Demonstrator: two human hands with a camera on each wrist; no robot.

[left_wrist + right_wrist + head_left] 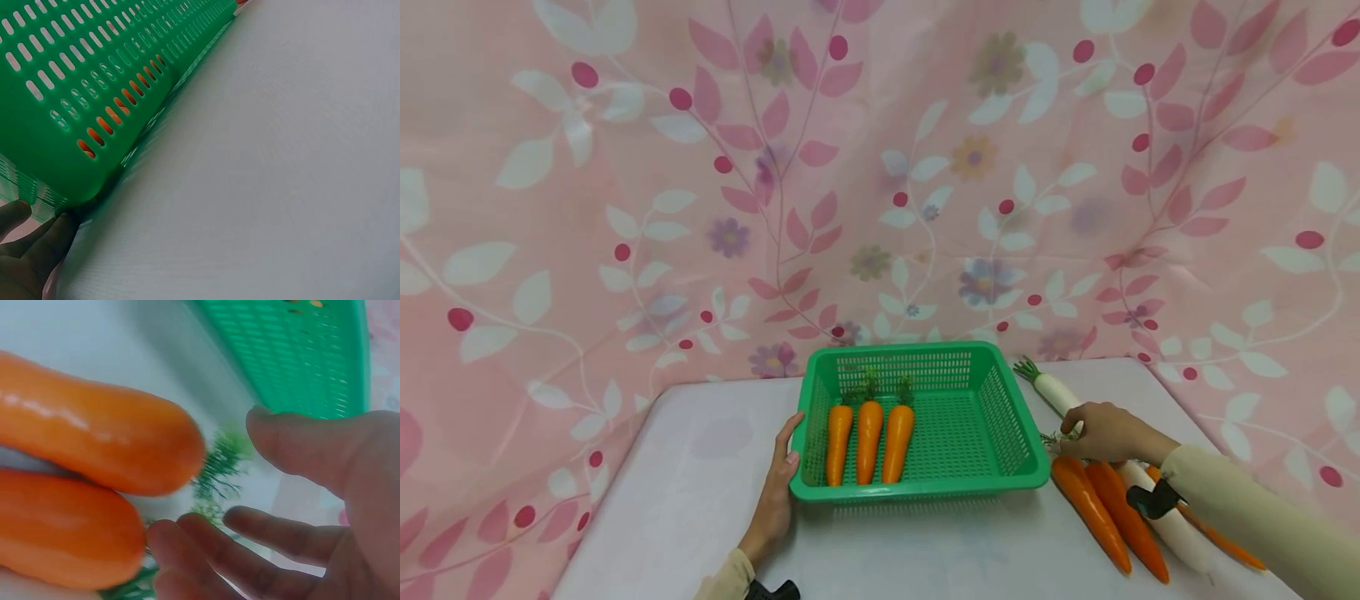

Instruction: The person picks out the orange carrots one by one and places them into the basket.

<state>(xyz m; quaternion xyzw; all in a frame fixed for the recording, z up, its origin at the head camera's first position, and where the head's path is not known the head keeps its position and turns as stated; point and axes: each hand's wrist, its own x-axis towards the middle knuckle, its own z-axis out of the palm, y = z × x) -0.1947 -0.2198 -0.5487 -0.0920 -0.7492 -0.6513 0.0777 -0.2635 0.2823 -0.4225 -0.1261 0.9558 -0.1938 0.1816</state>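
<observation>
A green plastic basket (925,492) stands on the table, with three carrots (869,442) lying side by side at its left, leafy tops toward the back. My left hand (778,483) touches the basket's left side; in the left wrist view its fingers (53,244) reach the basket's lower corner, fairly straight. To the basket's right, my right hand (1108,433) hovers over the leafy ends of more carrots (1090,508). Its thumb and fingers are spread apart near the carrot greens (219,462), the fingertips close to one carrot's blunt end (81,531). Nothing is gripped.
A white radish (1052,390) with green stalks lies behind the right hand. Another white radish (1176,533) lies among the carrots, partly hidden by the right forearm. The white tabletop (685,467) meets a pink floral cloth (880,167) at the back.
</observation>
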